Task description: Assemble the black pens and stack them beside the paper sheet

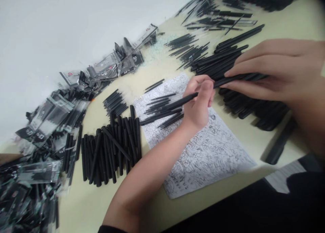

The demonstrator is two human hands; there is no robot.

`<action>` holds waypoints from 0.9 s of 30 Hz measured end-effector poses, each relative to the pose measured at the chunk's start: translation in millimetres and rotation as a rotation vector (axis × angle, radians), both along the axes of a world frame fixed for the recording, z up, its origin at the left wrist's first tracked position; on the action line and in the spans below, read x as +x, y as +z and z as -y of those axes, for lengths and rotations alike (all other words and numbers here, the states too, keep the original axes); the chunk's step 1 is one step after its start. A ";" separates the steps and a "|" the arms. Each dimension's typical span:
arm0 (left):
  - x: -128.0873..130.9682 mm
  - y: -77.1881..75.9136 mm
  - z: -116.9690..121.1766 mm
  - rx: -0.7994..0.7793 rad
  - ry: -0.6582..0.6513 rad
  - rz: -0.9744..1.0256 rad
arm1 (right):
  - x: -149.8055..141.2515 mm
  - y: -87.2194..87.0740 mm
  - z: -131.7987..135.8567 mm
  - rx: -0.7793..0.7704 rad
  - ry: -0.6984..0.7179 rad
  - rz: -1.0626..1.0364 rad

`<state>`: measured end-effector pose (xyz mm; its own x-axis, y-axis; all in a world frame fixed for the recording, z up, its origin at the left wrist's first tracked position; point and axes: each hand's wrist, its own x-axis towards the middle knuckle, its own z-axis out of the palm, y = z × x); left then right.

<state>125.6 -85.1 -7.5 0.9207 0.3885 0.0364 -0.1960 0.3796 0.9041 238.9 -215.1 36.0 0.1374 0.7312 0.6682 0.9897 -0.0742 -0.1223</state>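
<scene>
My left hand (198,102), over a scribbled sheet of paper (203,158), is closed round a black pen (186,100) that slants up to the right. At the pen's other end, my right hand (274,68) pinches it between thumb and fingers. Thin black refills (162,106) lie on the sheet just left of my left hand. Under and beside my right hand is a pile of black pen barrels (233,101). The parts of the pen inside my fingers are hidden.
Left of the sheet lies a heap of black pens or barrels (109,151), with a small bundle of refills (115,102) behind it. Clear plastic packets (106,67) crowd the table's left side. More refills (193,53) lie at the back. A loose black barrel (276,148) is at front right.
</scene>
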 end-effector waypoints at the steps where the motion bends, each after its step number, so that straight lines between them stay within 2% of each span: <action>1: -0.3 0.4 -0.2 0.007 -0.001 0.001 | -0.1 -0.6 -0.2 -0.032 -0.010 -0.006; 7: 0.3 -1.2 -0.3 -0.025 0.017 0.064 | -4.3 -0.8 -2.4 -0.078 0.004 0.034; 13: 0.0 -5.7 -0.6 -0.033 0.016 -0.032 | -5.3 2.6 -4.8 0.049 0.119 0.165; 17: 0.4 -4.0 -0.4 -0.020 0.038 -0.008 | -3.9 1.9 -4.1 0.001 0.104 0.130; 23: 1.5 -2.5 0.9 -0.001 0.032 -0.016 | -1.5 -3.3 -6.0 -0.060 0.194 0.071; 27: 0.3 -2.7 1.8 0.076 0.077 0.021 | -5.6 -8.0 -12.2 -0.112 0.228 0.071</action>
